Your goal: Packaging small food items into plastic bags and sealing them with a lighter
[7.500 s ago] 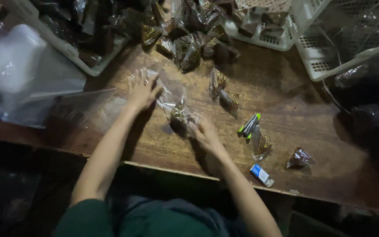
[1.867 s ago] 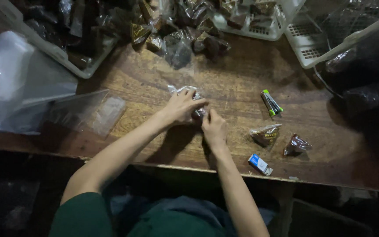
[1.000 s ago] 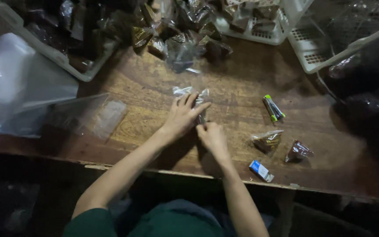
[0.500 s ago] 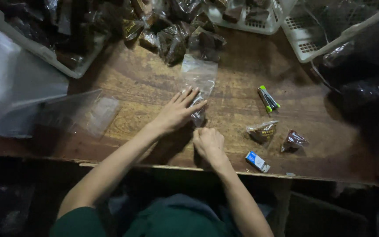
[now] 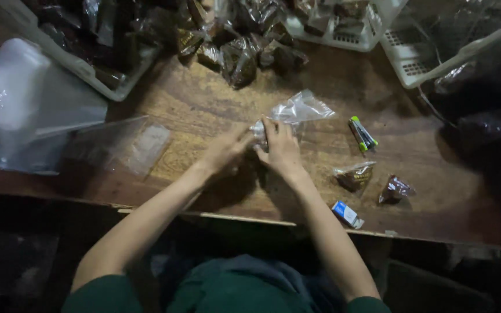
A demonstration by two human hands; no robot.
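1. The wooden counter (image 5: 204, 104) fills the middle of the frame, with white baskets (image 5: 343, 35) of dark wrapped packets along the top edge and a pile of clear bags (image 5: 24, 116) at the left.
2. The clear plastic bag (image 5: 300, 109) lies just above centre, its near end gathered between both hands.
3. The left hand (image 5: 224, 152) pinches that gathered end with closed fingers; steadying it flat on the counter would likely keep the contents from sliding.
4. The right hand (image 5: 282, 149) grips the same end from the other side, fingers curled shut; an even pull should keep the film from creasing.
5. Two small wrapped packets (image 5: 355, 175), a pair of green-tipped markers (image 5: 363, 133) and a small blue box (image 5: 348, 214) sit at the right, well apart from the hands.
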